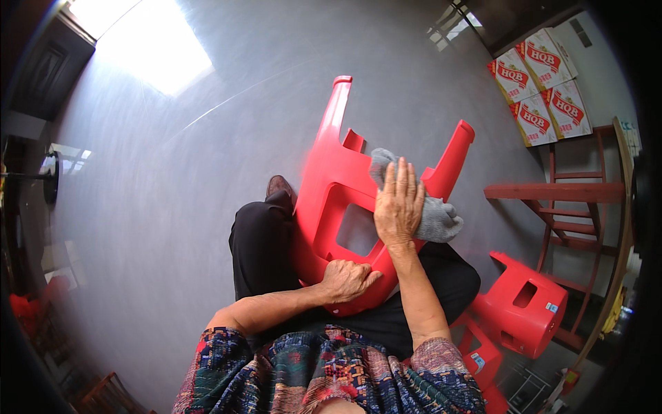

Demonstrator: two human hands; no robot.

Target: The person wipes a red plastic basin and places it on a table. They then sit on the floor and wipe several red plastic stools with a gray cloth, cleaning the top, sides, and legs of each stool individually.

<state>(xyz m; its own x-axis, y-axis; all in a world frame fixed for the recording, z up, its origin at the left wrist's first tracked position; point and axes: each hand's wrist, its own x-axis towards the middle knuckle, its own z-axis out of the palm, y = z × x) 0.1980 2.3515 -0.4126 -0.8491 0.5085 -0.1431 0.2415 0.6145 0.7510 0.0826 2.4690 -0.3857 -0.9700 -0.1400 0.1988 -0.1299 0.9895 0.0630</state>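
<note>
A red plastic stool (327,162) lies tipped across my lap, its legs pointing away from me and an opening in its side facing up. My left hand (347,280) is closed over the stool's near edge, by the seat end. Flat against the stool's right side, my right hand (398,205) presses a grey cloth (439,219) with its fingers stretched forward. The cloth sticks out past both sides of that hand, bunched at its ends. Part of the stool's right side is hidden under the cloth and hand.
More red stools (524,303) stand on the floor at my right. Behind them is a dark red wooden frame (552,193) with rungs. White and red cartons (545,86) are stacked at the far right. Grey floor (158,186) stretches ahead and left, with bright window light on it.
</note>
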